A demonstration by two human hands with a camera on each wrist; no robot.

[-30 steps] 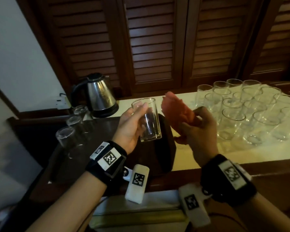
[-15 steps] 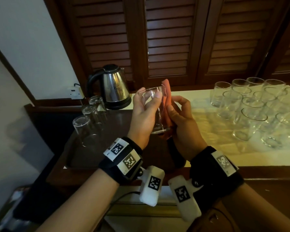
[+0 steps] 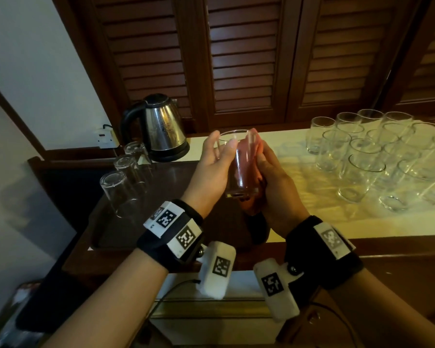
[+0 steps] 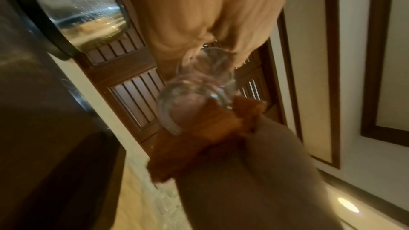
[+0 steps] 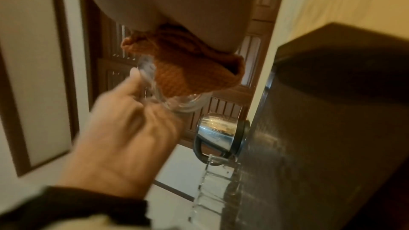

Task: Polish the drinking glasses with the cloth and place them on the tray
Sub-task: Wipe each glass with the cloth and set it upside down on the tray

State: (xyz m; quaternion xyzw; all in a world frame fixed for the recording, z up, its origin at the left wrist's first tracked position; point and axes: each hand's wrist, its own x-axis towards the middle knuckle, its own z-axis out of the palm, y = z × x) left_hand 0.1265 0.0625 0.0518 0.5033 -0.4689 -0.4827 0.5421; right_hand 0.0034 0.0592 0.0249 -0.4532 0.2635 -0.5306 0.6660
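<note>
A clear drinking glass (image 3: pixel 236 172) stands upright in the air over the tray's right end. My left hand (image 3: pixel 221 146) grips it from the left, thumb near the rim. My right hand (image 3: pixel 263 159) holds an orange cloth (image 3: pixel 250 146) against the glass's right side and under its base. The left wrist view shows the glass (image 4: pixel 194 90) base-on, with the cloth (image 4: pixel 199 137) bunched beneath it. In the right wrist view the cloth (image 5: pixel 190 69) covers part of the glass (image 5: pixel 177 100). Three glasses (image 3: pixel 116 184) stand upside down at the left of the dark tray (image 3: pixel 166 187).
A steel kettle (image 3: pixel 161 126) stands behind the tray against the louvred doors. Several upright glasses (image 3: pixel 374 156) crowd the pale counter (image 3: pixel 299 209) to the right. A wall socket (image 3: pixel 103 136) sits left of the kettle.
A second ago my right hand held the cloth apart from the glass. It has since brought the cloth against the glass's right side, and both hands now close around it.
</note>
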